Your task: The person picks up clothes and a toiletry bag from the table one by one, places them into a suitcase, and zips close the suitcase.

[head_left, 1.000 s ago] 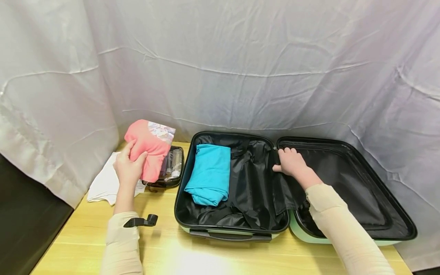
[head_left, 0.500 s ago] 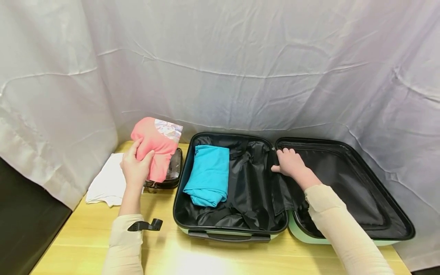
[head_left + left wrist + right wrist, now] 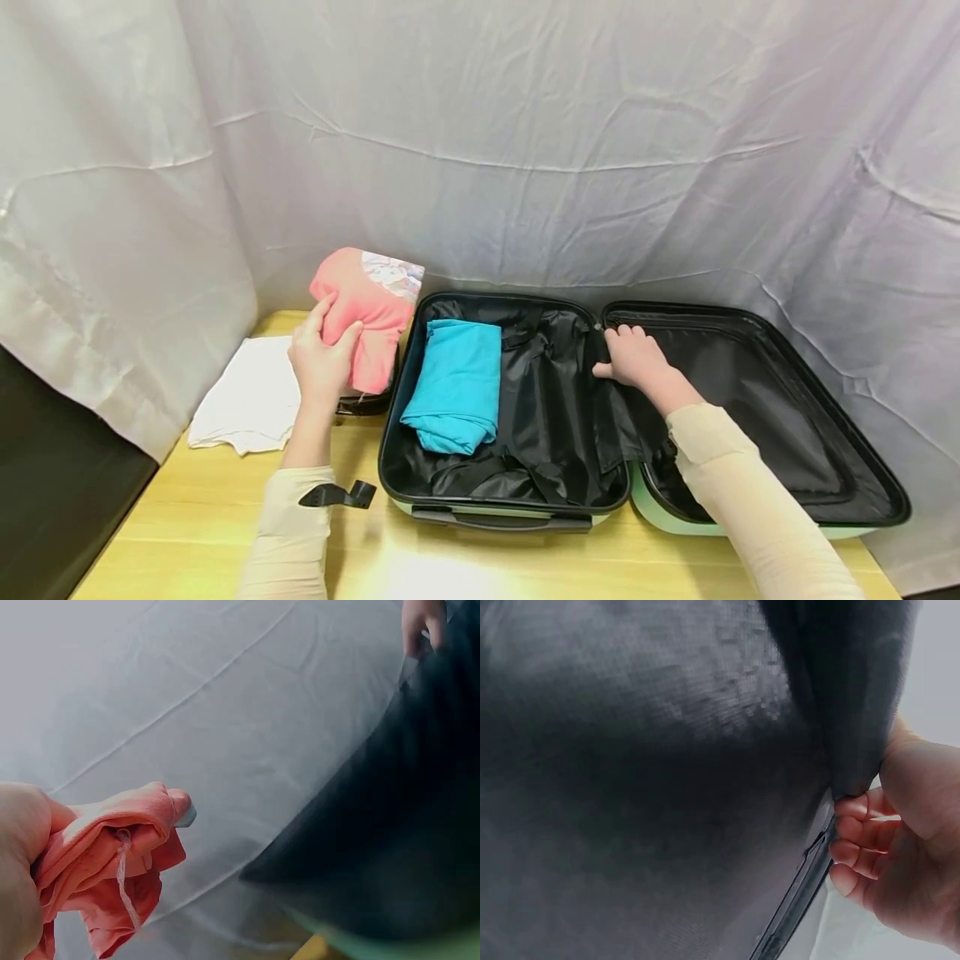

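Observation:
My left hand (image 3: 322, 354) pinches a folded coral-pink garment (image 3: 363, 312) with a patterned white patch at its corner, holding it up left of the open suitcase (image 3: 506, 517). In the left wrist view, a thin drawstring hangs from the folded garment (image 3: 120, 862). A folded turquoise garment (image 3: 457, 383) lies in the left half of the suitcase. My right hand (image 3: 633, 354) is at the hinge side between the two halves. In the right wrist view, the right hand (image 3: 907, 840) has its fingers curled at the suitcase's dark fabric edge (image 3: 851, 750), beside a zipper.
A white folded cloth (image 3: 247, 400) lies on the wooden table (image 3: 187, 517) at the left. A dark toiletry pouch (image 3: 367, 406) is mostly hidden behind my left hand and the pink garment. A pale curtain (image 3: 525, 150) hangs close behind the suitcase.
My left hand has carried the pink garment to the right and slightly up, toward the suitcase, covering more of the pouch and uncovering more white cloth. My right hand has stayed in place.

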`<state>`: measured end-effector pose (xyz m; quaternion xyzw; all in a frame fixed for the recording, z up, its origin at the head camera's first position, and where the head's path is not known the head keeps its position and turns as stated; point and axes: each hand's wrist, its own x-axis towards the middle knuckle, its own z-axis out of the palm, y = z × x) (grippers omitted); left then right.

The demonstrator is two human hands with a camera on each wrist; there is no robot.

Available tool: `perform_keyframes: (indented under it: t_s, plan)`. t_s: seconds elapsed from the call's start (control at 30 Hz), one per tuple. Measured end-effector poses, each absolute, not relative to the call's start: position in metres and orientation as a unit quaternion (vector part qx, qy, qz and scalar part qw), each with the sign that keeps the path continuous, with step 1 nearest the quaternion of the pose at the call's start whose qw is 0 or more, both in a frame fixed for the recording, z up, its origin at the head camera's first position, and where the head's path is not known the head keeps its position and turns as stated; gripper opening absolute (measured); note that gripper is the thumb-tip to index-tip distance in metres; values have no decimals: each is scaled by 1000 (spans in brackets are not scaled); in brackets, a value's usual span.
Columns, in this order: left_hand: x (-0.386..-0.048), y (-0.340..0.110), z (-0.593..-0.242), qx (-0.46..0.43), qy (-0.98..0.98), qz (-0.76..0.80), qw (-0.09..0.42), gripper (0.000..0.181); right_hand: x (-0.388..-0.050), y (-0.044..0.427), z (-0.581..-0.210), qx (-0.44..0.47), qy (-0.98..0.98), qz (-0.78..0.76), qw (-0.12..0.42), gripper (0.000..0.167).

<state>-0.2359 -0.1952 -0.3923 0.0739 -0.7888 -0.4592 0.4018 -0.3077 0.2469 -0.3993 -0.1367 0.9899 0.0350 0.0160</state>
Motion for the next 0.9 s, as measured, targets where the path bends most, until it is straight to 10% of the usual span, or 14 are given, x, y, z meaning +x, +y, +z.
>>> perform_keyframes:
  t_s: [0.9]
  plan:
    - [-227,-122,-372,76,-777,-506,366,50,-309,248,-400,-138,990,27,18,71]
